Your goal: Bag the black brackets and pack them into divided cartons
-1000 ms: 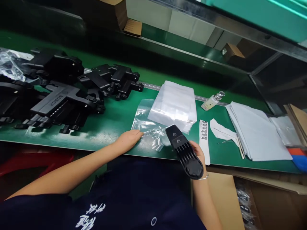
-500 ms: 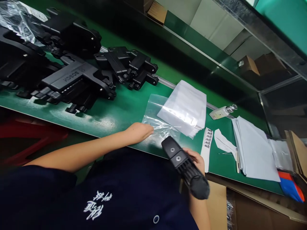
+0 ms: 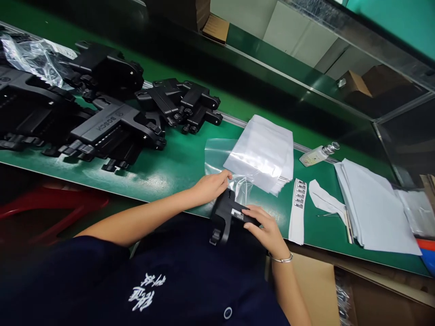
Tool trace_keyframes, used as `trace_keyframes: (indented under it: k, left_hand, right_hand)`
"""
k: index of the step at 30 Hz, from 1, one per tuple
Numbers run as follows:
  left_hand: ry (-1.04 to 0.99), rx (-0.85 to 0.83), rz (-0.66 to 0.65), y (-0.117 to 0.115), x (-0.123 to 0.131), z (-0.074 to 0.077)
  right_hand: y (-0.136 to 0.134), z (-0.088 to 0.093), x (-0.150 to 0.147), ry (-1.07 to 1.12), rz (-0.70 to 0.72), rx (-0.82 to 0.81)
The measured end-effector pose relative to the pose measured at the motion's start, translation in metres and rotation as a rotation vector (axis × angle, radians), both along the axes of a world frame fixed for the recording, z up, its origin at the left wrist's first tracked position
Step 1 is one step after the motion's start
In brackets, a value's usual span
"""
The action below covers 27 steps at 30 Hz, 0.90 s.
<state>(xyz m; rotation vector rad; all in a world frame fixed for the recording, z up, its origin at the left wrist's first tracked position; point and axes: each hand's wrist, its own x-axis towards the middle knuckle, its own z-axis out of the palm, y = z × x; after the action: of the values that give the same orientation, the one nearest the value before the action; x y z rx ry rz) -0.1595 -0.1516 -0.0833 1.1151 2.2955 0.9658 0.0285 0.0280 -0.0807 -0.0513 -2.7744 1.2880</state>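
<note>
My left hand (image 3: 213, 186) pinches the edge of a clear plastic bag (image 3: 218, 154), which lies on the bench and partly overlaps a stack of translucent bags. Just in front of the bag, my right hand (image 3: 267, 226) grips a black plastic bracket (image 3: 222, 212) with a small white label on its arm. The bracket's far end is close to the bag and my left fingers; whether it has entered the bag I cannot tell. On the left lie several similar black brackets (image 3: 98, 124), one marked BOSCH.
The stack of translucent bags (image 3: 267, 142) lies behind my hands. To the right are a strip of printed labels (image 3: 298, 213), a small bottle (image 3: 316, 156), a crumpled white paper (image 3: 322, 199) and a pile of white sheets (image 3: 377, 213). A shelf edge (image 3: 340, 34) runs overhead.
My right hand has turned the black bracket over, so its label shows, and brought it beside the bag. My left hand has moved slightly right along with the bag's edge.
</note>
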Motion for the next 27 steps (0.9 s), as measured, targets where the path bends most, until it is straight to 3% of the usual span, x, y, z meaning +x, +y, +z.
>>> trace_keyframes:
  k: [3,5,10,12,14,16,21,27]
  left_hand:
    - [0.029,-0.015,-0.03,0.003,0.0,0.003]
    - [0.004,0.014,-0.115,-0.001,0.002,0.009]
    - [-0.084,0.053,-0.262,-0.012,0.009,0.022]
    - [-0.057,0.051,-0.308,-0.007,0.014,0.022]
    - [0.053,0.065,-0.353,0.002,0.02,0.019]
    - [0.196,0.091,-0.427,0.009,0.028,0.017]
    - [0.305,0.044,-0.601,0.015,0.038,0.03]
    - [0.29,0.025,-0.5,0.023,0.032,0.052]
  right_hand:
    - [0.002,0.002,0.002,-0.076,0.079,-0.106]
    - [0.005,-0.001,0.006,-0.078,0.029,-0.114]
    - [0.002,-0.014,0.018,0.167,-0.428,0.195]
    - [-0.005,-0.018,0.017,0.266,-0.48,0.334]
    - [-0.014,-0.019,0.012,0.293,-0.417,0.397]
    - [-0.02,-0.018,0.007,0.277,-0.389,0.386]
    - [-0.023,-0.017,-0.003,0.248,-0.602,0.307]
    - [-0.017,-0.02,-0.011,0.251,-0.617,0.213]
